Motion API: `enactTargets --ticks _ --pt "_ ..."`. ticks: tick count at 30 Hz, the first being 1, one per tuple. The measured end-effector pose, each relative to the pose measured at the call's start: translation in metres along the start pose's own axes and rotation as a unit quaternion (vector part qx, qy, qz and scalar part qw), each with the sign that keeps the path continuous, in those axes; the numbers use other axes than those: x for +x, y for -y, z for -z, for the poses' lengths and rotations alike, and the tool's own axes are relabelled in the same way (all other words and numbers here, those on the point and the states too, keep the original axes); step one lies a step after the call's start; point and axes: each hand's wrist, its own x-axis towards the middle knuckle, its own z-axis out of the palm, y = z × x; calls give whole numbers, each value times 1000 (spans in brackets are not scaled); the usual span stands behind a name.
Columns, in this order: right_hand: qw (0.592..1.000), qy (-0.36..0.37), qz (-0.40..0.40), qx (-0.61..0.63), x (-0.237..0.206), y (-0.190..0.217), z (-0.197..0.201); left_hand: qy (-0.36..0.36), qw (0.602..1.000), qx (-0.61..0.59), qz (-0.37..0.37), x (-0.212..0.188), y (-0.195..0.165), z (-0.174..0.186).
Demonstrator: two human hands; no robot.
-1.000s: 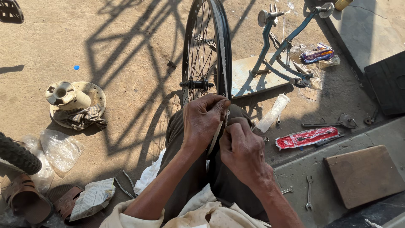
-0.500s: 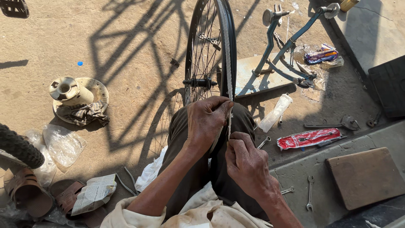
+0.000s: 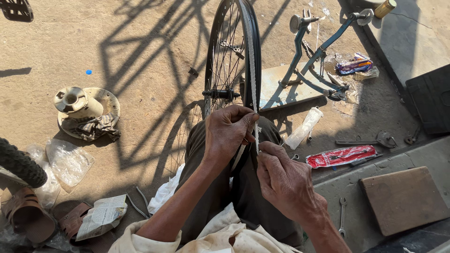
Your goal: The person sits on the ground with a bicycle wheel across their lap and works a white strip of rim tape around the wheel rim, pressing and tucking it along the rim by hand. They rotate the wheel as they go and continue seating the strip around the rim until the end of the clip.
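— Where's the bicycle wheel [image 3: 233, 56]?
— Upright between the knees, white rim strip [image 3: 253, 75] along its rim.
— Left hand [image 3: 228, 133]?
— Grip pinching the strip at the rim.
— Right hand [image 3: 286, 182]?
— Just below, fingers pressed together on the strip's loose end.

The left hand [image 3: 228, 133] is up near the bottom of the wheel rim [image 3: 253, 70], with its fingers curled over and the thumb and first finger pinched together right by the rim. The right hand [image 3: 286, 180] sits just below and beside it, a bit lower than the rim, with its back facing up and its fingertips pinched tight too. Both bare arms reach forward from the body toward the rim, bent a little, and the two hands almost touch.
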Motion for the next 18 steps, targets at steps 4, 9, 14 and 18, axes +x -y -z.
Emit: enactTargets --ticks 4,9,14,18 --pt "1000 -11 -6 14 -8 2 -13 9 999 5 -34 0 8 4" --pt "998 -13 -49 26 -17 -4 -26 23 999 -26 7 1 13 8" --pt "997 -15 -69 42 -21 -7 -31 23 999 -43 14 -2 6 5" --pt "999 -17 -35 25 -21 -3 -32 -2 989 131 -72 -5 1 -1"
